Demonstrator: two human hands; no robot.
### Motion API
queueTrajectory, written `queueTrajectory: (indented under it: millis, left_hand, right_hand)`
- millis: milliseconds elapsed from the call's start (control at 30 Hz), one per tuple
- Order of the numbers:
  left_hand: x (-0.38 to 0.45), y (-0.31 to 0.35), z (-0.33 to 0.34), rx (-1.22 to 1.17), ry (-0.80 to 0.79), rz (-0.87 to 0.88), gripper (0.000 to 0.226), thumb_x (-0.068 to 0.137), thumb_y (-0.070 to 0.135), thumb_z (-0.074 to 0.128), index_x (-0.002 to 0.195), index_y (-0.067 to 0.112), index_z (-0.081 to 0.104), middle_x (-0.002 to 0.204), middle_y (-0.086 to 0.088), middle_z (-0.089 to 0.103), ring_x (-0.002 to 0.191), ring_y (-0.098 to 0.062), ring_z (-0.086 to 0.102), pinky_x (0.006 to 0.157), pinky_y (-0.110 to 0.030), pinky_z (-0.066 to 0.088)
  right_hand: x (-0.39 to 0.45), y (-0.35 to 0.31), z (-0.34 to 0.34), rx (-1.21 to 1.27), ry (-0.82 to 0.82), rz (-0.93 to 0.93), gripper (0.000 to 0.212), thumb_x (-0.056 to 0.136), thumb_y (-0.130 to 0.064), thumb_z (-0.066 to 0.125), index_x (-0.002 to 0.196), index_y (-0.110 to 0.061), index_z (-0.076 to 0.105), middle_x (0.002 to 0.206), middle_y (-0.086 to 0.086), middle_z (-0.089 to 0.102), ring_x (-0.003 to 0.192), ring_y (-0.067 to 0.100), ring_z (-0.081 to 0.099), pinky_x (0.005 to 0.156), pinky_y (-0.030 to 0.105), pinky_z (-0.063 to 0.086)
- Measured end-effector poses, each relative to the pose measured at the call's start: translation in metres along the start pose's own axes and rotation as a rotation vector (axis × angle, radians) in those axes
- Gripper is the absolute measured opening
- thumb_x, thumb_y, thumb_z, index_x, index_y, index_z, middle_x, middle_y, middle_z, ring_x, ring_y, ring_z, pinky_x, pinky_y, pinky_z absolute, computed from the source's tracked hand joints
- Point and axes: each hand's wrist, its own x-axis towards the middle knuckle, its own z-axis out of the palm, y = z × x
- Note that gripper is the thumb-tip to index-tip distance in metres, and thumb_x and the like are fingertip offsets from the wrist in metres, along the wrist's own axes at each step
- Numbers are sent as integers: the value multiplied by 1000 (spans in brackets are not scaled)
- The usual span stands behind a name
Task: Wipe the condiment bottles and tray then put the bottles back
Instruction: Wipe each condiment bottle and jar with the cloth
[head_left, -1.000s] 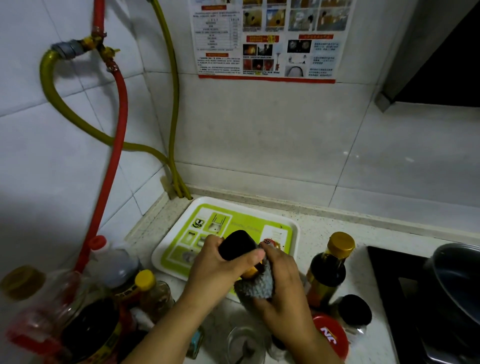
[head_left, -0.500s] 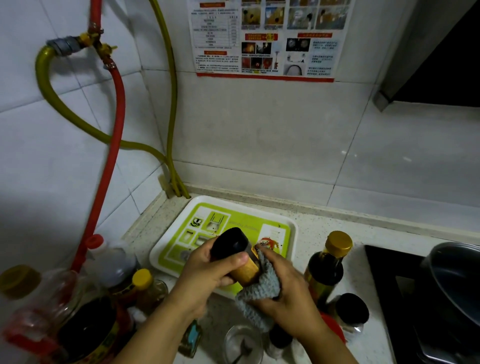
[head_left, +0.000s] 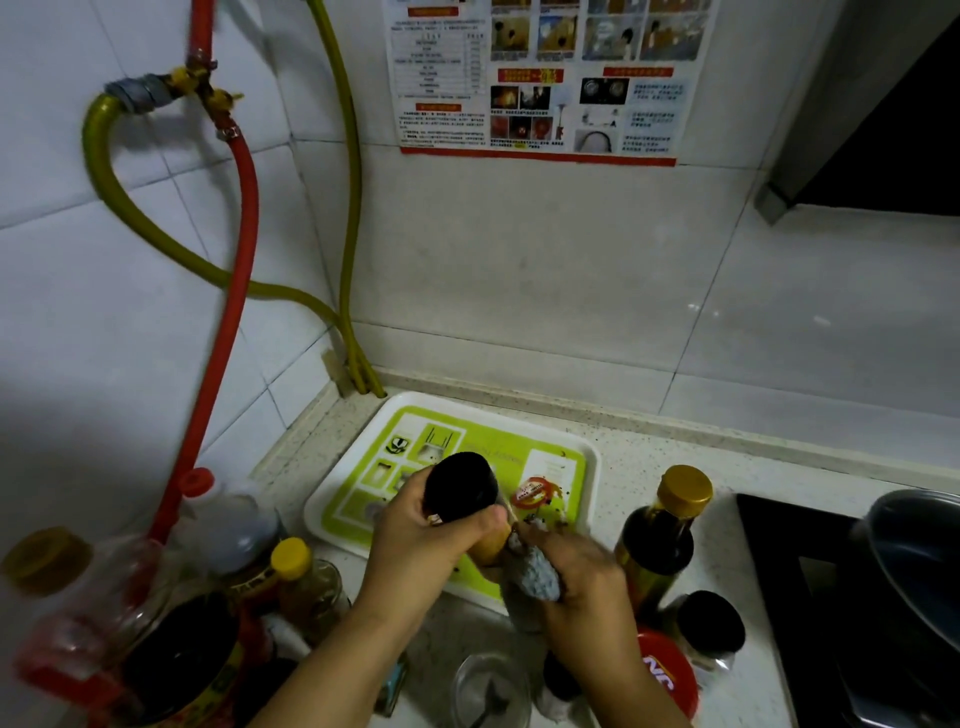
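Since the earlier frame, I see the black-capped bottle with an orange label (head_left: 462, 491) more upright and the grey wiping cloth (head_left: 535, 574) lower against its body.

Head view. Surroundings: a white rectangular tray with a green printed centre (head_left: 587, 457) lies on the pale speckled counter (head_left: 737, 571) behind both hands. A dark sauce bottle with a gold cap (head_left: 662, 540) stands just right of the tray; a small black-lidded jar (head_left: 711, 626) and a red lid with white letters (head_left: 670, 675) sit nearer me. At left, a cluster of bottles includes a small yellow-capped bottle (head_left: 298, 577). A glass cup with a spoon (head_left: 488, 686) stands below the hands.

The held bottle hangs over the tray's near edge. My left hand (head_left: 431, 540) grips it below the cap, fingers curled round it. My right hand (head_left: 576, 571) is closed round the cloth, pressing it against the bottle's lower side.
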Motion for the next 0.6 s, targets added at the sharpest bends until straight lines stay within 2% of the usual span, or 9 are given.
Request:
queueTrajectory:
  millis: [67,133,200,267,367,500,600]
  left_hand:
    - [0,-5,-3,79,-50,30,52,58,19,89,101,31,63,102,9,69,100,-8,63,78,-23,53]
    - [0,-11,-7,180,-110,47,54,55,26,87,100,38,61,104,15,68,102,-4,62,83,-24,52]
    - [-1,-17,-11,263,-168,67,54,55,27,84,99,46,60,103,20,68,103,0,62,86,-24,52]
    - [-3,-20,-15,312,-213,85,54,52,33,81,97,55,60,101,24,68,101,4,62,85,-19,51]
    - [-3,-22,-20,383,-285,91,59,49,42,77,105,48,57,106,21,67,102,8,60,85,-15,48]
    - [-5,-23,-24,506,-359,128,56,58,21,81,100,48,56,102,27,66,97,13,59,79,-10,47]
    - [-6,-23,-25,609,-374,139,62,47,40,71,107,41,58,102,19,66,97,5,61,83,-24,53]
  right_hand:
    - [2,-5,-4,52,-19,-17,43,73,-36,56,116,-32,55,84,-11,69,82,-9,57,72,-3,37]
    - [2,-8,-7,123,-57,-40,51,73,-34,58,123,-34,49,95,-35,61,95,-24,51,80,-3,37]
    - [3,-7,-8,181,-103,-66,56,74,-29,60,128,-33,46,108,-49,51,107,-22,49,88,0,38]
    - [3,-6,-8,200,-160,-67,59,76,-28,62,131,-40,44,118,-49,46,113,-16,50,92,4,39]
    - [0,-2,-7,216,-229,-23,69,77,-26,66,132,-54,36,126,-47,42,120,-11,47,97,7,37]
    - [-2,0,-9,235,-263,20,86,73,-12,75,136,-47,30,134,-39,39,125,-9,43,99,6,33]
    - [1,-5,-8,290,-326,16,77,75,-12,73,140,-36,38,138,-25,45,128,-4,42,104,13,35]
